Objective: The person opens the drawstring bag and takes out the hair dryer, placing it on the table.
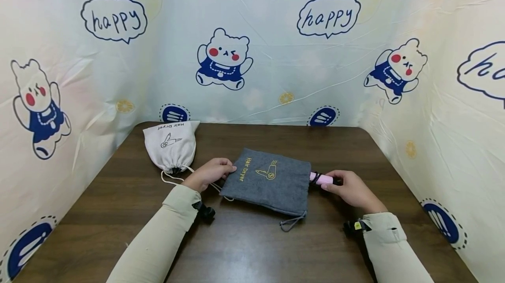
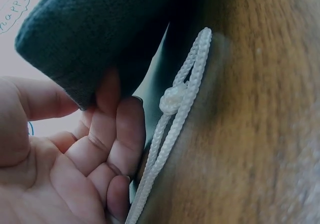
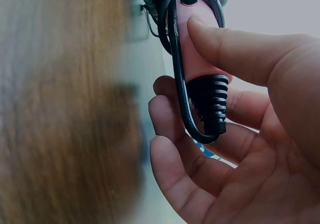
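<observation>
A dark grey cloth pouch, printed "Hair Dryer" in yellow, lies in the middle of the table. My left hand pinches its closed left corner between thumb and fingers; the left wrist view shows the grey cloth in that grip. From the pouch's mouth on the right sticks a pink corded handle, whose other end is hidden inside. My right hand holds the handle's end. In the right wrist view the thumb presses the pink handle, with black cord looped round it and a ribbed black sleeve at its end.
A white drawstring pouch, also printed "Hair Dryer", lies at the back left, its white cord running beneath my left hand. The grey pouch's drawstring hangs at its near corner. A printed cloth curtain surrounds the brown table.
</observation>
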### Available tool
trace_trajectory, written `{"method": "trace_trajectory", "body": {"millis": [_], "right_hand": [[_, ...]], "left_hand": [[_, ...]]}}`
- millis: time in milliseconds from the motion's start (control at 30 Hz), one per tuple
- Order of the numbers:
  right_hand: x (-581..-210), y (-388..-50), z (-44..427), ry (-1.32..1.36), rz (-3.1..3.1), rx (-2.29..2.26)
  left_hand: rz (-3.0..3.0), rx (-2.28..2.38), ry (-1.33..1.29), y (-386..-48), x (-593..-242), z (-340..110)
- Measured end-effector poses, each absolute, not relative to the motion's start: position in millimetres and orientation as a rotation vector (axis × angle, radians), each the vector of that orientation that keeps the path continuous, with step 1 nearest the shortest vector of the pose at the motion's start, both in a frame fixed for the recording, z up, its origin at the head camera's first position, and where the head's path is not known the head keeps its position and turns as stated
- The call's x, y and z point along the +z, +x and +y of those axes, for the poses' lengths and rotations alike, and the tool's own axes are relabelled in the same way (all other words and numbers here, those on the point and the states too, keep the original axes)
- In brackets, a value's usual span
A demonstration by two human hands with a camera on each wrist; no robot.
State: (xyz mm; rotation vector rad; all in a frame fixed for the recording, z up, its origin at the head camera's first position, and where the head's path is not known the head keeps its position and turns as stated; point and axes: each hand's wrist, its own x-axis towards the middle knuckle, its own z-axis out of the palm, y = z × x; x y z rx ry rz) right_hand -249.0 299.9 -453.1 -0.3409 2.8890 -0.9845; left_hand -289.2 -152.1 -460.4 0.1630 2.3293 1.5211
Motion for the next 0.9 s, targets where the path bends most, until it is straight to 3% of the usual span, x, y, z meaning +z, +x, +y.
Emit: {"method": "trace_trajectory", "body": {"millis": [900], "right_hand": [[-447.9,-247.6,308.4,-0.296,2.848,-0.980]], "left_hand": [[2.402,1.468,0.218,-286.7,-460.3,-151.0]]}}
